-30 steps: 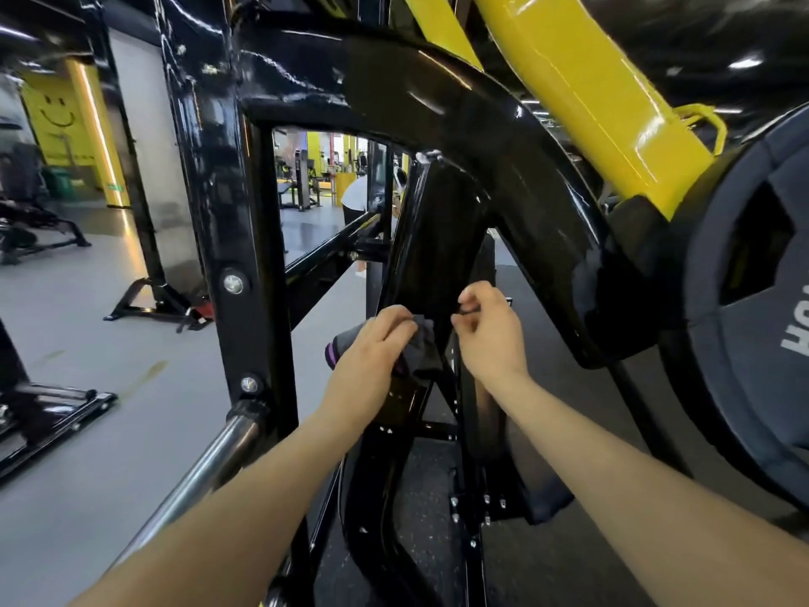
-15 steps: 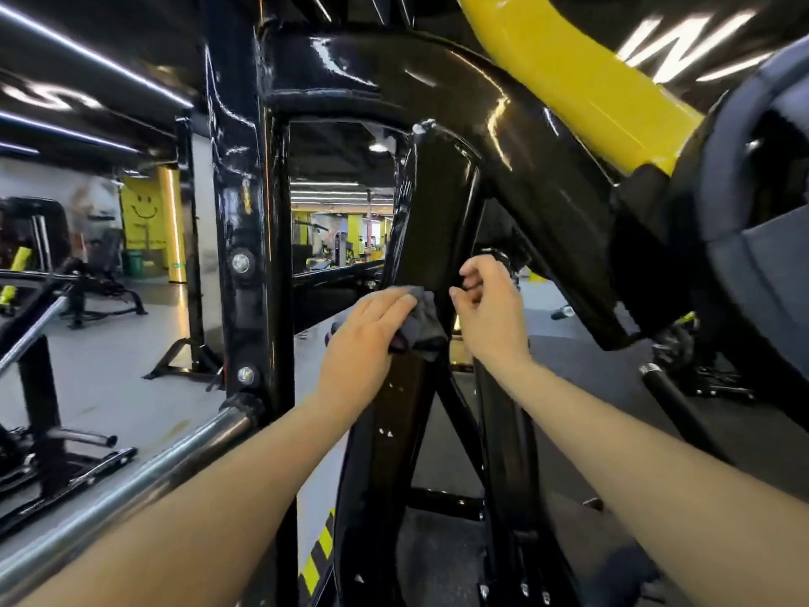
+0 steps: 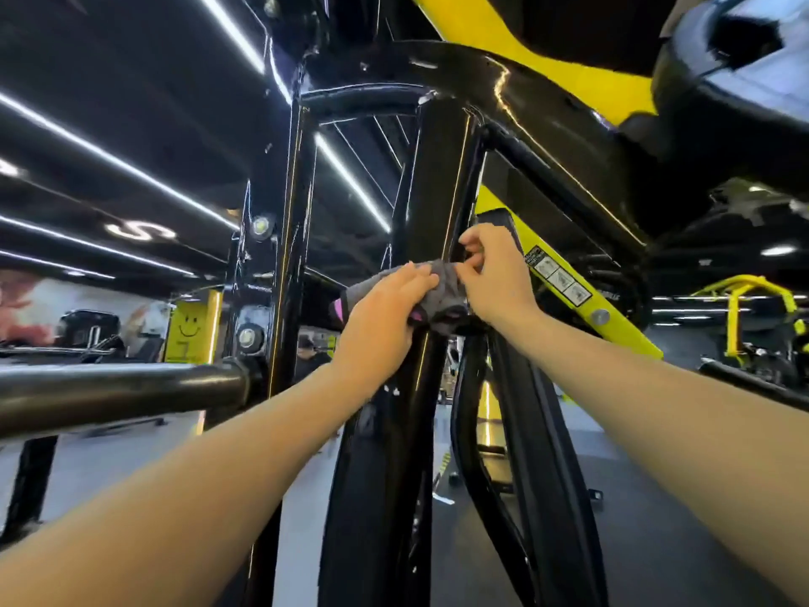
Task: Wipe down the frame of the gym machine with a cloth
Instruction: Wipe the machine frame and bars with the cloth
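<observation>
A glossy black gym machine frame [image 3: 433, 186] rises in front of me, its central upright running from bottom to top. A dark grey cloth [image 3: 442, 295] with a pink edge is wrapped against that upright at mid height. My left hand [image 3: 385, 313] lies over the cloth's left side with fingers extended, pressing it to the bar. My right hand [image 3: 494, 278] pinches the cloth's right edge between thumb and fingers, beside the upright. Part of the cloth is hidden under my left hand.
A chrome bar [image 3: 114, 387] sticks out at left from another black upright [image 3: 284, 256]. A yellow arm [image 3: 564, 282] with a warning label slants down right. A weight plate [image 3: 744, 59] looms top right. Other gym machines stand on the grey floor behind.
My view has tilted upward, showing more ceiling lights. Both hands and the cloth have moved up the central upright, and my right hand now pinches the cloth's edge.
</observation>
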`<state>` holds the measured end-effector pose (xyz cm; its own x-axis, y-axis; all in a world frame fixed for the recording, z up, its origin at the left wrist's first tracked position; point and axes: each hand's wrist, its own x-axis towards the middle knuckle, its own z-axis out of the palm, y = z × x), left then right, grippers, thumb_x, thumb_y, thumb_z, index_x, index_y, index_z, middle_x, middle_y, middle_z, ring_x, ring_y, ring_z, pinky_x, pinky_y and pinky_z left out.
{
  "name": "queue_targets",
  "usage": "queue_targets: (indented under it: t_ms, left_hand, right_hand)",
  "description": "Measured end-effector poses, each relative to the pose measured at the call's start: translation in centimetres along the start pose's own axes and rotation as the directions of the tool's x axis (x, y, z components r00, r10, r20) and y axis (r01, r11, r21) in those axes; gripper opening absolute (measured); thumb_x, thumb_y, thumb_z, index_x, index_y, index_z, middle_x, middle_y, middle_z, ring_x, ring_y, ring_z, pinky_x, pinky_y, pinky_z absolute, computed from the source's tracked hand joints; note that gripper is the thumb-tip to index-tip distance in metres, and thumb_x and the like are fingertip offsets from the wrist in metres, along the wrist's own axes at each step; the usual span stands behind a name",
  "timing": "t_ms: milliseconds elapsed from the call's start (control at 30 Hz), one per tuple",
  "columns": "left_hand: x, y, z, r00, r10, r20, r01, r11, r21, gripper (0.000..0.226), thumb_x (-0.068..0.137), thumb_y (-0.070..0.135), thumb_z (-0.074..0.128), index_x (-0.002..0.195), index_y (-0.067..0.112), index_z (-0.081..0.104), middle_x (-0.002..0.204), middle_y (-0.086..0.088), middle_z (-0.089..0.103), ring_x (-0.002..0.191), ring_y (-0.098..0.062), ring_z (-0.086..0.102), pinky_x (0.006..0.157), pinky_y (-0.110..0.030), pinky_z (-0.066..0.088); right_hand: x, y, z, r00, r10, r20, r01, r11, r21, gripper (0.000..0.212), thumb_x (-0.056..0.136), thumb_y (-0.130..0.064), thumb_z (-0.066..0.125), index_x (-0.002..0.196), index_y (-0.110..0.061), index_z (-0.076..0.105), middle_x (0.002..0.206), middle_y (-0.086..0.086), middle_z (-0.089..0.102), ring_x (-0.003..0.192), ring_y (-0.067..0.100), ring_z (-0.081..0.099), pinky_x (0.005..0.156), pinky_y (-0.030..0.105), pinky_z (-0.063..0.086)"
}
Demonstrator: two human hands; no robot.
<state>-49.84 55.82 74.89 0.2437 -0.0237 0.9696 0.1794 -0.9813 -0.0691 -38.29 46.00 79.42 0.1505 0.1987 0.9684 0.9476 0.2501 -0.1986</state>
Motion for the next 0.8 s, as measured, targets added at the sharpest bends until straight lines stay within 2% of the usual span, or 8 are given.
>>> queue_targets:
  t_ms: [133,233,300,367,467,533,667,800]
  left_hand:
    - [-4.6,0.4,1.3,1.0,0.03,0.009,-0.03,0.999,0.024,0.055,0.086,-0.01,0.054,0.137,0.012,0.049,0.146,-0.006,0.043,0.136,-0.018,0.037,0.109,-0.015,0.018]
    - [-5.5,0.6,1.7,0.999,0.036,-0.024,-0.037,0.996,-0.075,0.046,0.088,-0.013,0.048,0.129,0.008,0.055,0.133,-0.01,0.054,0.126,-0.022,0.048,0.115,-0.038,0.029]
    - [-3.4,0.1,1.8,0.997,0.035,-0.074,-0.041,0.996,-0.078,0.042,0.087,-0.012,0.049,0.125,0.004,0.059,0.126,-0.013,0.059,0.121,-0.026,0.053,0.107,-0.047,0.039]
    - [-0.1,0.1,1.0,0.991,0.007,-0.131,-0.01,1.0,-0.019,0.04,0.09,-0.005,0.049,0.127,0.008,0.059,0.124,-0.01,0.06,0.117,-0.024,0.055,0.104,-0.039,0.041]
    - [2.7,0.6,0.2,0.976,-0.022,-0.217,0.035,0.998,0.053,0.032,0.095,0.01,0.05,0.124,0.016,0.06,0.115,-0.004,0.063,0.106,-0.018,0.059,0.086,-0.01,0.035]
    - [1.8,0.8,0.3,0.975,-0.022,-0.222,0.04,0.996,0.077,0.031,0.093,0.007,0.051,0.122,0.015,0.061,0.114,-0.004,0.063,0.104,-0.019,0.059,0.081,-0.011,0.035]
    - [-6.2,0.0,0.9,0.989,0.04,-0.14,-0.033,0.998,0.053,0.045,0.079,-0.013,0.059,0.12,0.006,0.064,0.121,-0.007,0.063,0.113,-0.022,0.057,0.099,-0.014,0.033]
    - [-6.5,-0.4,0.9,0.993,0.033,-0.114,-0.026,0.998,0.065,0.04,0.087,-0.004,0.059,0.124,0.009,0.062,0.127,-0.005,0.06,0.118,-0.017,0.055,0.106,-0.019,0.036]
  right_hand:
    - [-3.2,0.5,1.1,1.0,0.018,0.014,-0.018,1.0,0.009,0.031,0.087,0.0,0.058,0.117,-0.008,0.053,0.109,0.003,0.046,0.092,0.013,0.048,0.085,0.025,0.04]
    - [-4.7,0.6,1.8,0.999,0.049,0.0,-0.049,0.998,0.029,0.028,0.088,0.0,0.055,0.115,-0.007,0.055,0.115,0.009,0.051,0.093,0.014,0.048,0.085,0.025,0.039]
    - [-4.4,0.5,1.8,0.996,0.086,-0.02,-0.085,0.995,0.043,0.025,0.09,-0.003,0.052,0.113,-0.007,0.056,0.115,0.01,0.054,0.096,0.018,0.052,0.083,0.026,0.038]
    - [-3.6,0.1,1.6,0.993,0.109,-0.037,-0.107,0.992,0.062,0.02,0.091,-0.004,0.051,0.108,-0.007,0.058,0.114,0.011,0.057,0.101,0.024,0.055,0.085,0.03,0.04]
    - [-3.4,-0.2,1.4,0.993,0.111,-0.029,-0.109,0.992,0.059,0.015,0.09,-0.003,0.055,0.101,-0.011,0.059,0.109,0.01,0.06,0.1,0.026,0.057,0.087,0.039,0.045]
    - [-4.6,-0.1,1.2,0.995,0.102,-0.011,-0.101,0.993,0.054,0.02,0.09,-0.001,0.054,0.107,-0.01,0.059,0.112,0.008,0.057,0.1,0.022,0.055,0.087,0.037,0.044]
    - [-8.3,1.1,2.0,0.994,0.102,0.046,-0.104,0.994,0.043,0.031,0.091,0.001,0.051,0.121,-0.009,0.054,0.119,0.008,0.053,0.093,0.015,0.052,0.082,0.024,0.041]
    - [-9.3,1.0,2.8,0.988,0.156,0.01,-0.157,0.986,0.058,0.028,0.092,-0.001,0.053,0.119,-0.009,0.052,0.119,0.007,0.052,0.099,0.019,0.053,0.085,0.031,0.044]
